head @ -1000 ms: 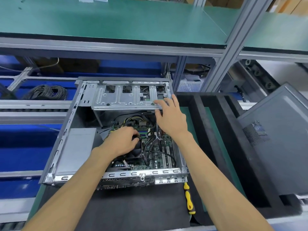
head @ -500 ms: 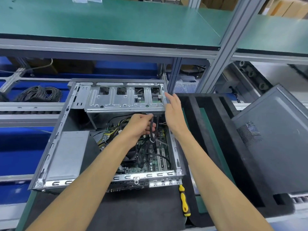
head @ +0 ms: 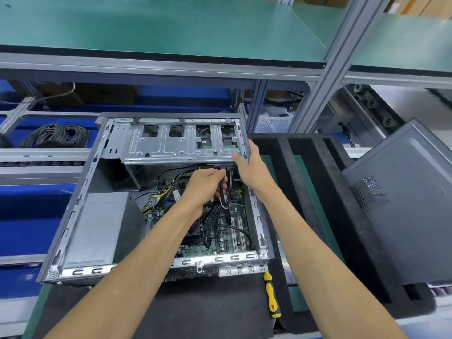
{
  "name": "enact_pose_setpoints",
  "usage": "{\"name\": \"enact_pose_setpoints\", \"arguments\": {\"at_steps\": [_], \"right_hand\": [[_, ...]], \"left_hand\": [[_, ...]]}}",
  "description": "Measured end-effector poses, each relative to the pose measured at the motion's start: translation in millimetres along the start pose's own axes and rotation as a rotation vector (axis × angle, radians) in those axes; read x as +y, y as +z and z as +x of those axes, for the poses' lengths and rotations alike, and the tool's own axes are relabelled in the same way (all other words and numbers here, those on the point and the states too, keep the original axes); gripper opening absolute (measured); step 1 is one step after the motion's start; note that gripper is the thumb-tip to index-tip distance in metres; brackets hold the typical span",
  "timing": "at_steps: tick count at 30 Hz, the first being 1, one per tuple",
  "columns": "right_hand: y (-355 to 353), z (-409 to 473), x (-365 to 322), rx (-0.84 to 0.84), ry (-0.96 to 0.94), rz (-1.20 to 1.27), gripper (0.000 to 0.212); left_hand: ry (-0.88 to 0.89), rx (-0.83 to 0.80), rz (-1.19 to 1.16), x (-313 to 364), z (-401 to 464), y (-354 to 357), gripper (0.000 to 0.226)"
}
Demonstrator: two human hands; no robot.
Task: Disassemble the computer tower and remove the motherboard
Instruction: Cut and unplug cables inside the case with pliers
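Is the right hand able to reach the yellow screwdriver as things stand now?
Probably yes. The right hand only rests on the drive cage, and the yellow screwdriver lies uncovered on the black mat beside the case.

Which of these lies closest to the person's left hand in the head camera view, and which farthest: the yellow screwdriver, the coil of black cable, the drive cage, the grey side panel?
From the left hand:
1. Drive cage, just beyond it inside the case.
2. Yellow screwdriver, on the mat by the case's near right corner.
3. Coil of black cable, far left, and grey side panel, far right: too close to call.
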State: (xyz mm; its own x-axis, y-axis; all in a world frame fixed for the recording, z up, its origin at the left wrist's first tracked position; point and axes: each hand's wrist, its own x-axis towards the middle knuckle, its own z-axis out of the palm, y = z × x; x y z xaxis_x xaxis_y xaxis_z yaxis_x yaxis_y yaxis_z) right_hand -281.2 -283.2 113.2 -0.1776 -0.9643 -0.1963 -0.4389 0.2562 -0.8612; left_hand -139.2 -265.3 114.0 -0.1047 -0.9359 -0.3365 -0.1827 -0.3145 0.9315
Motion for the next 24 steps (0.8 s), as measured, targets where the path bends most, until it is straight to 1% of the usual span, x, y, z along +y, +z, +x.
{"name": "enact_pose_setpoints", "arguments": {"at_steps": [2,5,7,8,10,13,16,18,21,24], "right_hand": [[0,1,-1,0.003,0.003,0.001,0.066],[0,2,-1,0.014,0.012,0.0,0.062],[1,1,-2,0.017,0.022,-0.002,0.061],[1,1,-2,0.018,0.024,-0.001,0.06],[2,0,-2,0.022,0.021,0.002,0.058],[2,2,-1,0.026,0.024,0.007,0.058],[3,2,1,0.028,0.014,0.017,0.058],[3,3,3,0.029,0.018,0.029,0.059],[3,3,2,0.027,0.032,0.028,0.06],[4,2,1,0.028,0.027,0.017,0.06]], "left_hand": [[0.016,-0.003,0.01,1,-5,0,0.03],[0.079,-0.052,0.072,-8,-24,2,0.031],[0.105,0.004,0.057,-14,-30,1,0.029],[0.09,0.037,0.028,-14,-29,-1,0.029],[0.045,0.041,0.006,-13,-24,-7,0.029],[-0.001,0.002,-0.017,-15,-18,-7,0.025],[-0.074,-0.143,-0.167,-12,-13,0,0.03],[-0.092,-0.184,-0.189,-7,-12,5,0.032],[-0.064,-0.121,-0.201,-3,-10,12,0.03],[0.016,-0.019,-0.134,-4,-21,19,0.031]]}}
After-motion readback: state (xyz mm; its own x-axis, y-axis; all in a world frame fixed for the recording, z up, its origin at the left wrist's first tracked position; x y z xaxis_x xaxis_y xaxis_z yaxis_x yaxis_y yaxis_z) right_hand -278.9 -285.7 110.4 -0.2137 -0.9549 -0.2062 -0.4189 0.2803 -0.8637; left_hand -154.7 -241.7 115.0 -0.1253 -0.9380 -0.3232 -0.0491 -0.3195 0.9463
